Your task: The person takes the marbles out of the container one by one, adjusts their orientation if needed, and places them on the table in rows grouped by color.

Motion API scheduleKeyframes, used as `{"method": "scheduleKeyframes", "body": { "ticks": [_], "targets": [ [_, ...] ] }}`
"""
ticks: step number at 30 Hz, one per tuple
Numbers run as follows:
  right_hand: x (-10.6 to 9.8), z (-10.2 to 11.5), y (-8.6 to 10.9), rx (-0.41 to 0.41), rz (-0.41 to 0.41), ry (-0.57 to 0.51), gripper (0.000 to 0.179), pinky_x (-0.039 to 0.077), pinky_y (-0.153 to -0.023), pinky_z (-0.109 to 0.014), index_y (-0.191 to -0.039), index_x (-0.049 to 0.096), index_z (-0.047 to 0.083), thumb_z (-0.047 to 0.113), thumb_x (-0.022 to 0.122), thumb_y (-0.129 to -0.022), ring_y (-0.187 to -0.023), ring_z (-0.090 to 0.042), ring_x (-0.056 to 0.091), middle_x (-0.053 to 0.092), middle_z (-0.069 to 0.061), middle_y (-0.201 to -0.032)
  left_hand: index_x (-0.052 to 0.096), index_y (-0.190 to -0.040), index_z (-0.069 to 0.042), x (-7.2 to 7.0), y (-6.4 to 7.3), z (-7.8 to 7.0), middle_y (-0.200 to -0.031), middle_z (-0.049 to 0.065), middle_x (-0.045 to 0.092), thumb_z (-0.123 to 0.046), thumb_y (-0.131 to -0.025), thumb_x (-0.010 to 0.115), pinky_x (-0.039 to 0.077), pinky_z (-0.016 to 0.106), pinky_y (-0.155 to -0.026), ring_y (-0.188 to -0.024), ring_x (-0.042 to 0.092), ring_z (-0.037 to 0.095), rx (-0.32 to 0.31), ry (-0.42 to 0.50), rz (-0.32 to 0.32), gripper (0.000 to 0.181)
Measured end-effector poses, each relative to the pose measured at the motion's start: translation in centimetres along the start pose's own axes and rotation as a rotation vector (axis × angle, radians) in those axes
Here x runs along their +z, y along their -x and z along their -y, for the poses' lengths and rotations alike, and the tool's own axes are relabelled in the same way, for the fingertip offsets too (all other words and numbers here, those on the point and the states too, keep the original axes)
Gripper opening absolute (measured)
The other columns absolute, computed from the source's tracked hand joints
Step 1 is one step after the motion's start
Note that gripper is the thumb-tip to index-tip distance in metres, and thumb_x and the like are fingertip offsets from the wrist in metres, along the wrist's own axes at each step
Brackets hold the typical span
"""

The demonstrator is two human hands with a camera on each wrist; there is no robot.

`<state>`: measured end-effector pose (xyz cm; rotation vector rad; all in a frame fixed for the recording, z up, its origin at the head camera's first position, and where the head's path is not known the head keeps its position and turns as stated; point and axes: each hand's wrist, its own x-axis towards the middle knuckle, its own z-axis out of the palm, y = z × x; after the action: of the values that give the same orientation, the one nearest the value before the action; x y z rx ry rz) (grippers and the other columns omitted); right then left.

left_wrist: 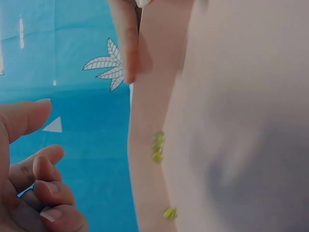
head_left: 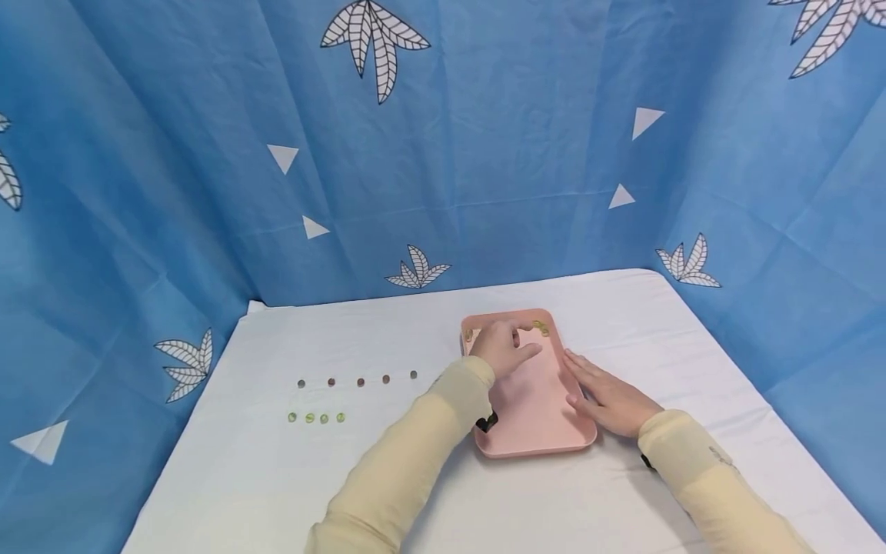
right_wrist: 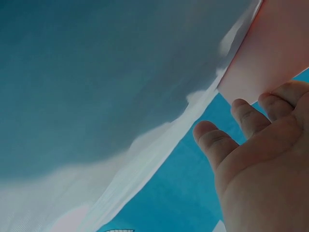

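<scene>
A pink tray (head_left: 533,415) lies on the white-covered table. Above its far half is my left hand (head_left: 500,346), thumb and index finger apart. In the left wrist view the other fingers of that left hand (left_wrist: 43,188) bend loosely, and nothing shows between them. Small yellow-green beads (head_left: 541,327) cluster in the tray's far right corner, and another bead (head_left: 468,335) sits at its far left corner. My right hand (head_left: 612,396) rests against the tray's right side, with its fingers extended. In the right wrist view, the fingertips of this right hand (right_wrist: 265,150) are beside the tray wall (right_wrist: 251,77).
Left of the tray, a row of several dark and reddish beads (head_left: 361,382) lies on the white cloth (head_left: 228,477). Nearer to me is a row of several green beads (head_left: 324,418). A blue patterned curtain (head_left: 484,154) surrounds the table's back and sides.
</scene>
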<state>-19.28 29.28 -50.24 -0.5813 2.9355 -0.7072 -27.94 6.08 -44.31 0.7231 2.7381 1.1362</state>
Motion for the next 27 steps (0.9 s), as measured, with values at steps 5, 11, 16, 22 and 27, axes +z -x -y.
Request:
{"method": "scheduleKeyframes", "body": {
  "ticks": [5,11,16,22,27],
  "targets": [
    [0.0,0.1,-0.1,-0.011,-0.007,0.016,0.071,0.027,-0.109,-0.055,-0.153,0.022,0.011,0.044,0.051,-0.098,-0.142,-0.033,0.023,0.017,-0.006,-0.159,0.063,-0.126,-0.015,1.0,-1.3,0.0,-0.081,-0.004,0.056,-0.034,-0.090,0.068,0.041,0.023,-0.055,-0.063,0.048,0.009,-0.028,0.034,0.034,0.040],
    [0.1,0.2,0.0,-0.011,-0.019,0.034,0.070,0.028,-0.109,-0.053,-0.154,0.022,0.013,0.045,0.050,-0.098,-0.142,-0.031,0.024,0.018,-0.004,-0.159,0.065,-0.122,-0.014,2.2,-2.7,0.4,-0.093,0.000,0.062,-0.034,-0.091,0.067,0.046,0.027,-0.061,-0.072,0.053,0.011,-0.082,0.062,0.035,0.037],
    [0.0,0.3,0.5,0.009,-0.008,0.033,0.070,0.028,-0.109,-0.053,-0.154,0.022,0.014,0.045,0.050,-0.098,-0.143,-0.032,0.023,0.018,-0.004,-0.159,0.066,-0.119,-0.017,3.6,-3.7,0.9,-0.107,-0.001,0.064,-0.032,-0.092,0.067,0.049,0.027,-0.070,-0.085,0.056,0.009,-0.137,0.072,0.037,0.031],
    [-0.2,0.4,0.7,0.022,-0.018,0.041,0.070,0.027,-0.109,-0.053,-0.153,0.024,0.013,0.044,0.051,-0.098,-0.142,-0.033,0.024,0.019,-0.004,-0.159,0.066,-0.121,-0.019,4.9,-4.6,1.2,-0.116,-0.005,0.064,-0.032,-0.093,0.065,0.052,0.029,-0.078,-0.095,0.061,0.011,-0.184,0.064,0.049,0.031],
    [0.2,0.4,0.2,-0.011,-0.027,0.054,0.069,0.028,-0.109,-0.051,-0.153,0.024,0.012,0.047,0.048,-0.099,-0.142,-0.032,0.025,0.019,-0.005,-0.159,0.066,-0.123,-0.022,5.1,-5.0,1.8,-0.125,-0.007,0.061,-0.032,-0.092,0.066,0.052,0.034,-0.087,-0.108,0.060,0.015,-0.272,0.073,0.054,0.032]
  ]
}}
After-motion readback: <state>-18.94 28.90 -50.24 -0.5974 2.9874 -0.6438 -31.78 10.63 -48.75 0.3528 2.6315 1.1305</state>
